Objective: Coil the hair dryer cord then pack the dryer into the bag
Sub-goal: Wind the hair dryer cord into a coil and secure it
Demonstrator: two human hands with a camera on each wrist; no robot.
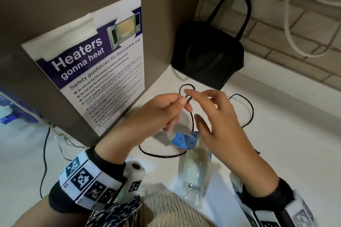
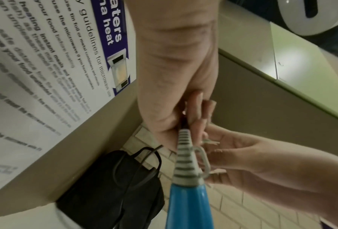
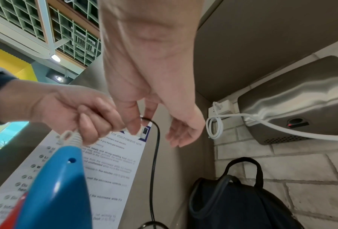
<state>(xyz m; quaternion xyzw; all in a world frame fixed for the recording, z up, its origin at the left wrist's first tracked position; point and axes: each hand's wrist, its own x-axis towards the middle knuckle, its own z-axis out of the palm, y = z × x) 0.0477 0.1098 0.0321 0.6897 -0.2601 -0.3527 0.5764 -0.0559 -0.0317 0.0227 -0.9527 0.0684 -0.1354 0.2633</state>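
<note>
The blue hair dryer (image 1: 182, 141) hangs just above the white counter (image 1: 286, 125), handle end up. My left hand (image 1: 166, 110) grips its black cord (image 1: 249, 112) right at the grey ribbed strain relief (image 2: 183, 155). The rest of the cord lies in loose loops on the counter. My right hand (image 1: 217, 116) hovers beside the left with fingers spread. The cord (image 3: 154, 162) drops from between its thumb and index finger, with no firm pinch visible. The black bag (image 1: 206, 55) stands upright in the back corner, handles up. Whether its top is open is hidden.
A microwave safety poster (image 1: 92, 72) covers the panel on the left. A clear plastic object (image 1: 193, 171) lies on the counter under my hands. A white cable (image 1: 287, 24) and a steel hand dryer (image 3: 301, 100) hang on the tiled wall.
</note>
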